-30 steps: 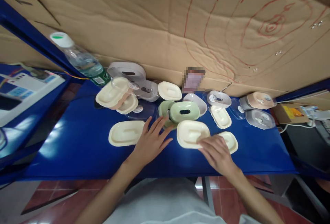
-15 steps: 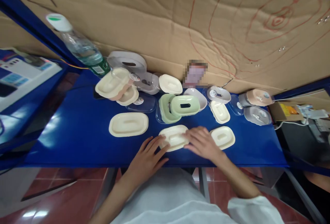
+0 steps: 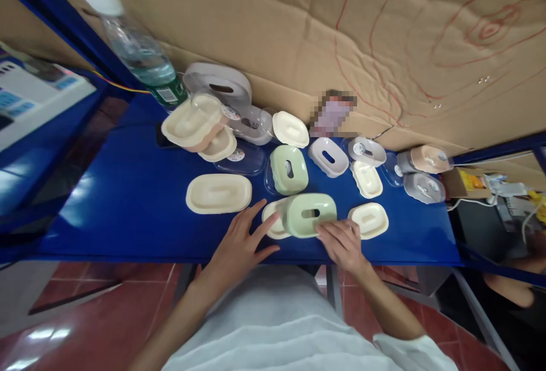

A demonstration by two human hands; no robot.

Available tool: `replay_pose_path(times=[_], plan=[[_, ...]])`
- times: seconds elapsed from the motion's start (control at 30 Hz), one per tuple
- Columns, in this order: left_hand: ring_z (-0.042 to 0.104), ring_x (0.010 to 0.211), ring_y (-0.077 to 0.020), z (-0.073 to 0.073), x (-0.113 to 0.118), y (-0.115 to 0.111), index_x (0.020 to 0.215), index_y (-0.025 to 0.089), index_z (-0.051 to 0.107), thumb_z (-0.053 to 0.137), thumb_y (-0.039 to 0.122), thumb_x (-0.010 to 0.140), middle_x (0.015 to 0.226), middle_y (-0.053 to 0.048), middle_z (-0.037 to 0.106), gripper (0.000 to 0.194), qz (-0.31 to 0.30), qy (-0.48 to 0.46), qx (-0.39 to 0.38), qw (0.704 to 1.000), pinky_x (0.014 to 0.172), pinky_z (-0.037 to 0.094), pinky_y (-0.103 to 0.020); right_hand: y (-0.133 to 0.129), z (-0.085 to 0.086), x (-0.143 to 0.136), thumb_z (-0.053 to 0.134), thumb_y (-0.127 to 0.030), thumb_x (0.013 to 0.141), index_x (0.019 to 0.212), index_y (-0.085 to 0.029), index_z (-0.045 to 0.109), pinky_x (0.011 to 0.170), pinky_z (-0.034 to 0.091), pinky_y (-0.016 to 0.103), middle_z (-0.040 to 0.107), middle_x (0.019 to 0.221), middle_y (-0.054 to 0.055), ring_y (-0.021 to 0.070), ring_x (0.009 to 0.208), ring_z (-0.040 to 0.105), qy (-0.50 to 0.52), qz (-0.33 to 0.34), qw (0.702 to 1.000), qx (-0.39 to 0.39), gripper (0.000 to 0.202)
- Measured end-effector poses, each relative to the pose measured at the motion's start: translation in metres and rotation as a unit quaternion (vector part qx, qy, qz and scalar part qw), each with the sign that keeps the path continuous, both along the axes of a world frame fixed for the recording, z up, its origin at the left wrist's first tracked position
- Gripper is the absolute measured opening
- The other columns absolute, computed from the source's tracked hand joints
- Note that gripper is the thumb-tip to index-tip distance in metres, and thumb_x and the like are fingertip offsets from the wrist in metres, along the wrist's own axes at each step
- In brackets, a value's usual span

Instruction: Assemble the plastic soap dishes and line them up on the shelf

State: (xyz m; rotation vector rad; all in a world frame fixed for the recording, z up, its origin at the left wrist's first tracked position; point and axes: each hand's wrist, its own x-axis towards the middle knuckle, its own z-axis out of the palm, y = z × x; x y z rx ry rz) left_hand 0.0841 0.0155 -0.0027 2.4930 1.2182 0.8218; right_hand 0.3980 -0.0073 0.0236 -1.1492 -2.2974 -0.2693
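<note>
A light green oval lid with a slot is pinched at its lower right edge by my right hand. It hangs over the right part of a cream oval tray, hiding much of it; I cannot tell whether the two touch. My left hand is open, fingers spread, beside the cream tray's left end. A longer cream tray lies to the left and a smaller cream tray to the right. Behind stands another green slotted piece on a clear cover.
Along the cardboard wall stand grey slotted lids, stacked cream trays, clear covers and a water bottle. Peach and grey boxes sit at the right end of the blue table.
My right hand has brought the green slotted lid from the back of the table to above the middle cream tray. My left hand has shifted slightly off the tray. The view has tilted.
</note>
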Motion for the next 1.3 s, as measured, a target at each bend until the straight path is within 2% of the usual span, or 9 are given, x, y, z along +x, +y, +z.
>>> replay_pose_path(times=[0.1, 0.3, 0.47, 0.77, 0.87, 0.97, 1.07, 1.17, 1.3], plan=[[0.055, 0.148, -0.0411, -0.004, 0.001, 0.002, 0.165, 0.023, 0.040, 0.080, 0.039, 0.096, 0.163, -0.027, 0.048, 0.081, -0.020, 0.015, -0.010, 1.000, 0.117, 0.052, -0.062, -0.013, -0.005, -0.005, 0.068, -0.011, 0.104, 0.132, -0.023, 0.074, 0.106, 0.046, 0.039, 0.084, 0.112, 0.004, 0.0190, 0.104, 0.076, -0.024, 0.007, 0.998, -0.050, 0.031], [0.055, 0.150, -0.0412, -0.007, 0.003, -0.008, 0.157, 0.024, 0.052, 0.078, 0.042, 0.097, 0.165, -0.025, 0.047, 0.068, 0.000, -0.001, -0.045, 0.999, 0.118, 0.053, -0.061, 0.012, -0.007, -0.021, 0.062, -0.015, 0.108, 0.134, -0.026, 0.073, 0.127, 0.035, 0.045, 0.080, 0.131, 0.004, 0.0203, 0.132, 0.069, -0.058, 0.071, 0.990, -0.108, 0.030], [0.057, 0.149, -0.0385, -0.007, 0.003, -0.008, 0.152, 0.021, 0.054, 0.070, 0.039, 0.103, 0.166, -0.025, 0.047, 0.054, 0.003, -0.021, -0.055, 0.998, 0.114, 0.059, -0.055, 0.014, -0.008, -0.035, 0.066, -0.022, 0.108, 0.127, -0.024, 0.074, 0.123, 0.039, 0.042, 0.081, 0.127, 0.006, 0.0207, 0.129, 0.070, -0.038, 0.053, 0.993, -0.098, 0.021], [0.058, 0.149, -0.0365, -0.009, 0.011, 0.003, 0.156, 0.023, 0.052, 0.072, 0.028, 0.101, 0.166, -0.023, 0.050, 0.059, -0.019, -0.017, -0.030, 0.999, 0.118, 0.057, -0.054, 0.003, -0.019, -0.031, 0.069, -0.026, 0.107, 0.132, -0.027, 0.073, 0.119, 0.038, 0.042, 0.079, 0.130, 0.006, 0.0217, 0.129, 0.068, -0.040, 0.003, 0.991, -0.128, 0.026], [0.058, 0.149, -0.0367, -0.013, 0.008, 0.001, 0.157, 0.024, 0.052, 0.073, 0.025, 0.100, 0.167, -0.022, 0.049, 0.061, -0.014, -0.013, -0.032, 0.999, 0.117, 0.058, -0.054, 0.013, -0.007, -0.019, 0.066, -0.029, 0.109, 0.138, -0.026, 0.070, 0.121, 0.037, 0.044, 0.077, 0.137, 0.007, 0.0225, 0.132, 0.067, -0.040, 0.036, 0.989, -0.140, 0.030], [0.056, 0.150, -0.0371, -0.009, -0.001, -0.003, 0.154, 0.021, 0.054, 0.073, 0.028, 0.101, 0.166, -0.023, 0.049, 0.057, -0.021, -0.012, -0.041, 0.999, 0.117, 0.058, -0.054, 0.034, 0.015, -0.008, 0.059, -0.024, 0.111, 0.145, -0.024, 0.066, 0.118, 0.040, 0.045, 0.076, 0.140, 0.009, 0.0243, 0.135, 0.066, -0.017, 0.022, 0.991, -0.130, 0.035], [0.057, 0.149, -0.0379, -0.004, -0.010, -0.006, 0.150, 0.020, 0.057, 0.075, 0.036, 0.100, 0.165, -0.023, 0.050, 0.056, -0.036, -0.021, -0.052, 0.998, 0.116, 0.058, -0.055, 0.057, 0.030, -0.021, 0.053, -0.016, 0.111, 0.150, -0.026, 0.064, 0.112, 0.045, 0.040, 0.073, 0.146, 0.005, 0.0220, 0.130, 0.067, -0.051, 0.053, 0.986, -0.152, 0.042], [0.059, 0.146, -0.0375, -0.001, -0.016, -0.010, 0.143, 0.020, 0.061, 0.077, 0.036, 0.099, 0.162, -0.022, 0.053, 0.050, -0.028, -0.032, -0.060, 0.997, 0.115, 0.059, -0.055, 0.070, 0.029, -0.051, 0.056, -0.030, 0.113, 0.155, -0.030, 0.061, 0.105, 0.049, 0.039, 0.061, 0.162, 0.003, 0.0225, 0.125, 0.065, -0.133, 0.112, 0.968, -0.182, 0.042], [0.058, 0.148, -0.0367, -0.004, -0.021, -0.014, 0.144, 0.020, 0.059, 0.076, 0.033, 0.099, 0.161, -0.023, 0.053, 0.050, -0.015, -0.033, -0.062, 0.997, 0.116, 0.058, -0.054, 0.070, 0.019, -0.064, 0.056, -0.053, 0.111, 0.162, -0.022, 0.052, 0.100, 0.049, 0.042, 0.056, 0.165, 0.009, 0.0284, 0.124, 0.061, -0.160, 0.055, 0.967, -0.188, 0.060]])
